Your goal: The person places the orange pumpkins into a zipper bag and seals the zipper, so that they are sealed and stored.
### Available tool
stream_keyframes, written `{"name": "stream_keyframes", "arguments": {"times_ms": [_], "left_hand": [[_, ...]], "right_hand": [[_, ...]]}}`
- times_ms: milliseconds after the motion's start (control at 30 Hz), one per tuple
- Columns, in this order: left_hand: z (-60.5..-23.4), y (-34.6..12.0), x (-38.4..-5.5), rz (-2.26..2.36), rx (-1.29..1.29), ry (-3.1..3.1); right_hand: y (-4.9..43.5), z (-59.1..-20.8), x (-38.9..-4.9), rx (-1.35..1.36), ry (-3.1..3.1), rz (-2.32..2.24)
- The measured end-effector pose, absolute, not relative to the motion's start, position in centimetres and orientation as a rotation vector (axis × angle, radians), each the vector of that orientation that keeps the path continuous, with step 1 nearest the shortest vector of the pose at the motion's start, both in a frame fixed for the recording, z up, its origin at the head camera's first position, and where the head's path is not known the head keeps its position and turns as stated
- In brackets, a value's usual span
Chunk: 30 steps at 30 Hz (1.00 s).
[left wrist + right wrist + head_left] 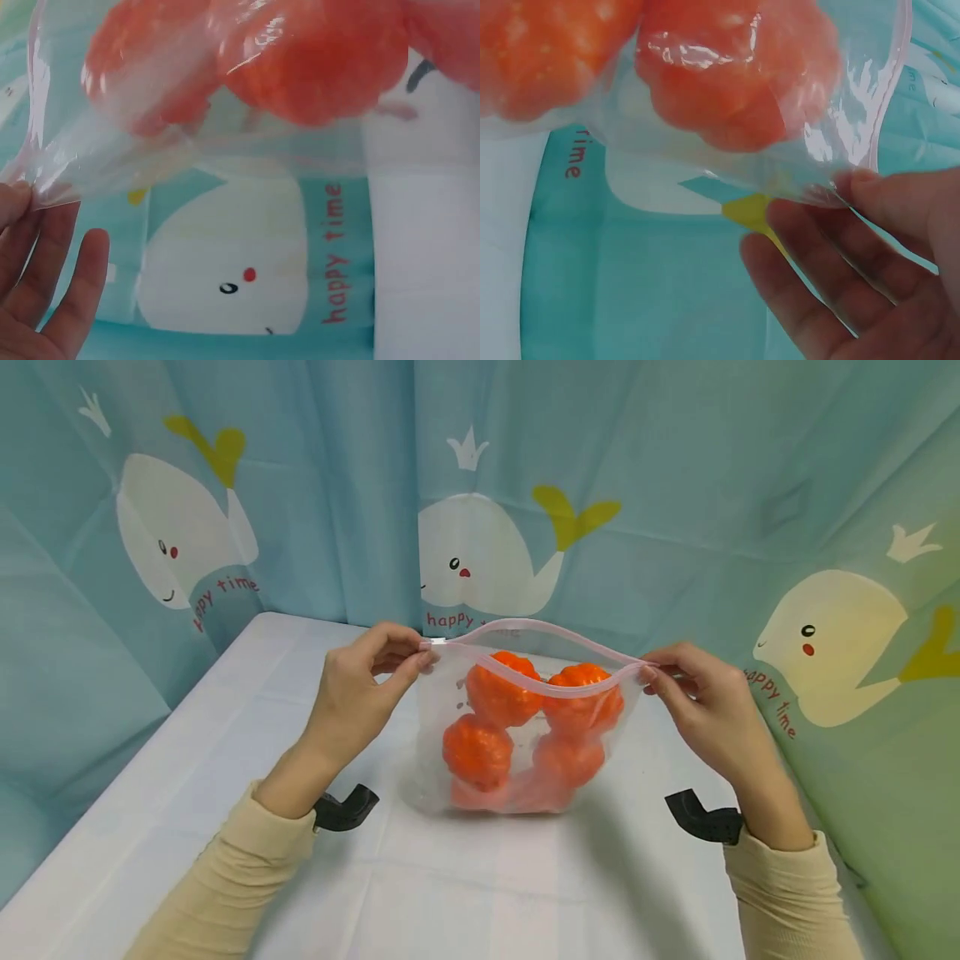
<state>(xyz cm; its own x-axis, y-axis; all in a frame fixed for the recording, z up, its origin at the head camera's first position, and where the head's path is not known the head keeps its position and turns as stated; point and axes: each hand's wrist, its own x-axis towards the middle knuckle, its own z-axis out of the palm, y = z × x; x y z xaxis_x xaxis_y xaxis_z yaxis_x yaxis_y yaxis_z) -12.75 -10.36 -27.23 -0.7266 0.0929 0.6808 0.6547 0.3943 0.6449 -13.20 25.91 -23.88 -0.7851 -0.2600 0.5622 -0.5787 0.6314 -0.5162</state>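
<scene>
A clear zip bag (431,727) with a pink-edged mouth stands on the table, its mouth spread apart. Inside it are several glossy, lumpy orange fruit-like things (477,752), seen through the plastic. My left hand (360,685) pinches the bag's left top corner, close to a white slider (437,642). At the opposite corner, my right hand (705,706) pinches the plastic between thumb and fingers. The right wrist view shows the thumb on the bag edge (874,142), with other fingers spread below. A pinched corner also shows in the left wrist view.
A white-covered table (420,893) lies under the bag. Blue-green curtains (337,485) printed with white whales hang behind and on both sides, near the table's edges. Black curved mounts (347,807) sit at both wrists.
</scene>
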Motion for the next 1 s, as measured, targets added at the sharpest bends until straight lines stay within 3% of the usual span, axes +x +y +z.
{"name": "stream_keyframes", "arguments": {"times_ms": [433, 1000], "left_hand": [[-27.2, -10.1, -12.2, -1.51, -0.645, -2.074], [-27.3, -9.8, -12.0, -1.802, -0.554, -2.195]], "right_hand": [[25.9, -22.6, -12.1, 0.578, -2.485, 0.916], [19.3, -18.4, -12.6, 0.947, -2.381, 0.789]]}}
